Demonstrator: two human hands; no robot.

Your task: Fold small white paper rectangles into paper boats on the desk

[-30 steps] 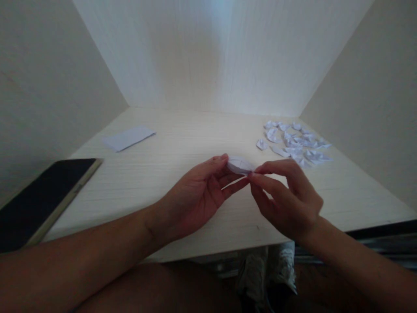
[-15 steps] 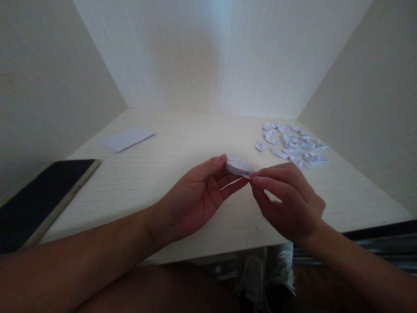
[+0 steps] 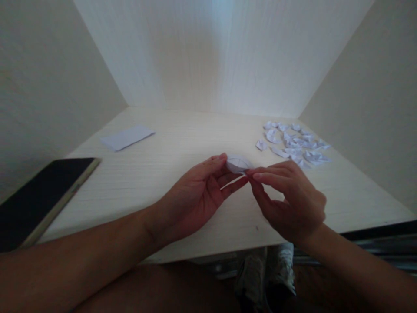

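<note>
Pale wood-grain desk boxed in by panels on three sides, kinda dim light. Biggest change over the last second is small: the right hand has shifted its pinch slightly inward, so the corner that stuck out by its fingertips half a second ago is mostly covered now. Left hand has barely budged. My read is that this is fiddly edge work on one fold, with the left just steadying things, and the shaping looks unfinished to me.

The folded paper piece is up between the two hands, above the desk. Left thumb sits at its left end with the fingers curled loosely underneath, so that hand is holding it in a half-open cradle. Right thumb and fingers are pinched tight on its lower right edge; can't tell exactly which layer they've got.

Further back on the right there's a cluster of little origami pieces, well clear of the hands. Far left has a folded paper sheet, with a dark-screened tablet or phone nearer the person.
</note>
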